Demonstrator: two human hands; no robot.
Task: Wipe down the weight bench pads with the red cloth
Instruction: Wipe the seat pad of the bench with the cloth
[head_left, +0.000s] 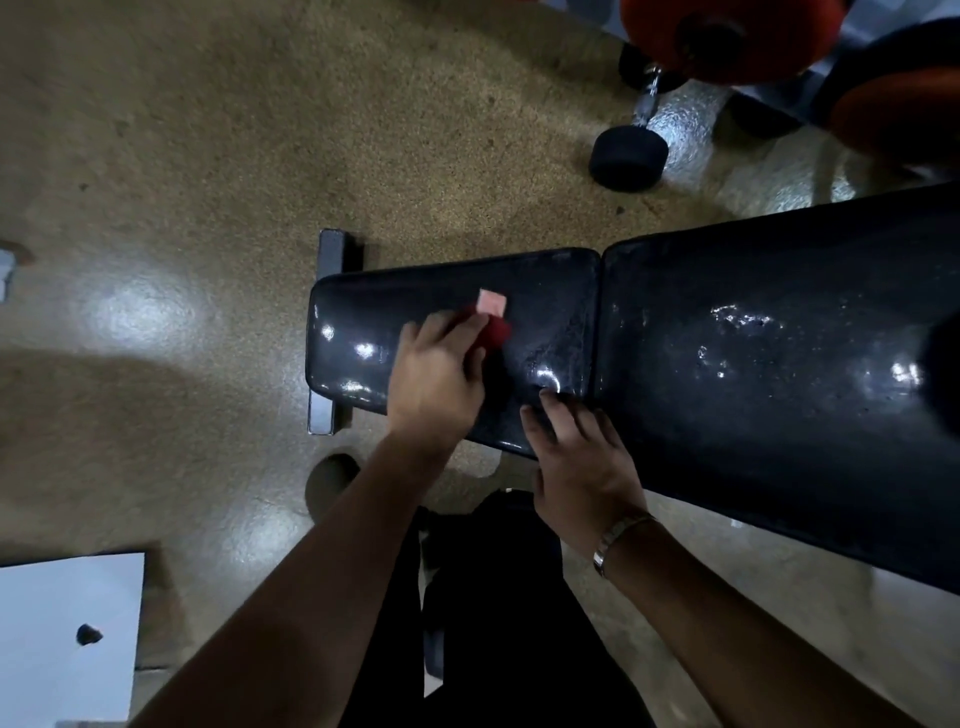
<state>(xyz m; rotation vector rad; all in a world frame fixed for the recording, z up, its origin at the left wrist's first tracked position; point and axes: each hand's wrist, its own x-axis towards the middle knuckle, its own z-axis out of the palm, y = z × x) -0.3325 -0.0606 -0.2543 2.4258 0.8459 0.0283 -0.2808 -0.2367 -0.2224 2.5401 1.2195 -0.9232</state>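
On the seat pad of the bench, the left hand held the red cloth against the black vinyl, its fingers curled over the bunched fabric and gripping it. A pale tag projected from the far side of the cloth. The cloth lay near the middle of the seat pad, apart from the seam separating that pad from the longer back pad to the right. The right hand rested on the near edge of the seat pad just beside the seam, fingers straight, spread and holding nothing; a metal bracelet circled its wrist. Both pads showed glossy highlights. A steel cross-foot of the frame protruded beyond the left end of the seat pad. A black dumbbell lay on the speckled floor beyond the bench, near red weight plates.
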